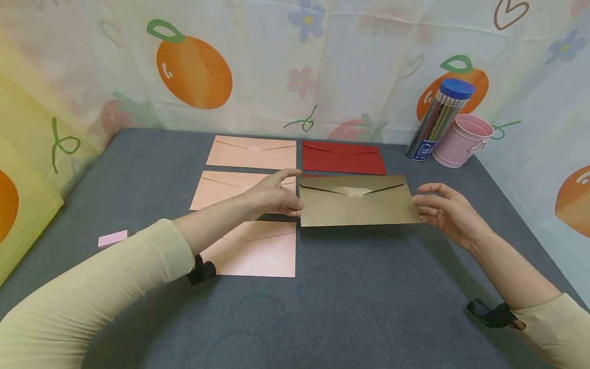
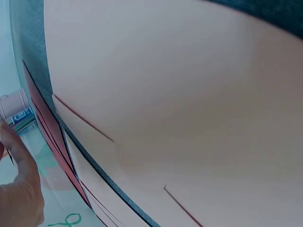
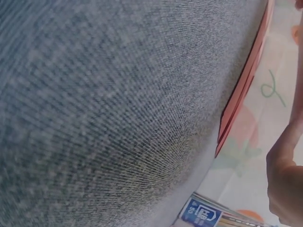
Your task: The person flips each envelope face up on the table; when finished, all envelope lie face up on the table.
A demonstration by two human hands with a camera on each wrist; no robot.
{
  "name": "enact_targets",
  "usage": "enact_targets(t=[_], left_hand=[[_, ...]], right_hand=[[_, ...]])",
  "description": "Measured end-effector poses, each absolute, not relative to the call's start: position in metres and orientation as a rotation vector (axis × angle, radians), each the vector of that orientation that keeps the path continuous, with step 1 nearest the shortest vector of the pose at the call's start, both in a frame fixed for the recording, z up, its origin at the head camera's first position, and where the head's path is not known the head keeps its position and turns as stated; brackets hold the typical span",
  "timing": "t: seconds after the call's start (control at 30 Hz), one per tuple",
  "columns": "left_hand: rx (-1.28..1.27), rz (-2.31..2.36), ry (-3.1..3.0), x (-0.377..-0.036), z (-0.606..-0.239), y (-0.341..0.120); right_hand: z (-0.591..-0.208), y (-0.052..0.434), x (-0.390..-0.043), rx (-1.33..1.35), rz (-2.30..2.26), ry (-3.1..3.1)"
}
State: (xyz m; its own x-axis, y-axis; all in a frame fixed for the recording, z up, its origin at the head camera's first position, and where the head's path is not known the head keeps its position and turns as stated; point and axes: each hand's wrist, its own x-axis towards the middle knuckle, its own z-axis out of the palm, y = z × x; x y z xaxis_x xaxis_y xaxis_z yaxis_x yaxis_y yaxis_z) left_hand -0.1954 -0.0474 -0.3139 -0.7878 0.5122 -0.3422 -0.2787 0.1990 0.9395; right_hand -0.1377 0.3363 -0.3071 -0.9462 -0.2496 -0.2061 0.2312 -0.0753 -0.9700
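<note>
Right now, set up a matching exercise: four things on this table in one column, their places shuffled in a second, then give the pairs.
Things:
1. gold envelope
2. red envelope
3. pink bucket
4. pink eraser

Places:
A. far right corner, beside the pencil tube
B. near the table's left edge
C. between the left hand and right hand
D. just behind the gold envelope

Pairs: 1-C, 2-D, 3-A, 4-B
</note>
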Motion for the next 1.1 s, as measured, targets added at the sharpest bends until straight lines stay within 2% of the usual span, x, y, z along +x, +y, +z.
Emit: enact_targets(t=[0.37,0.67,1.1], left_hand=[[0.336,1.434,1.911,-0.193,-0.319,-0.045],[0.416,1.331,1.976,-0.187,-0.332,-0.039],[0.664,1.040,2.365,-0.179,-0.342,-0.034]], right_hand=[[-0.312,0.336,-0.143,0.148,-1.623,2.182],[-0.318,0.341,-0.145,0.086,-1.415,2.227],[-0.323,0.341,-0.142,0.045,-1.284,2.147]])
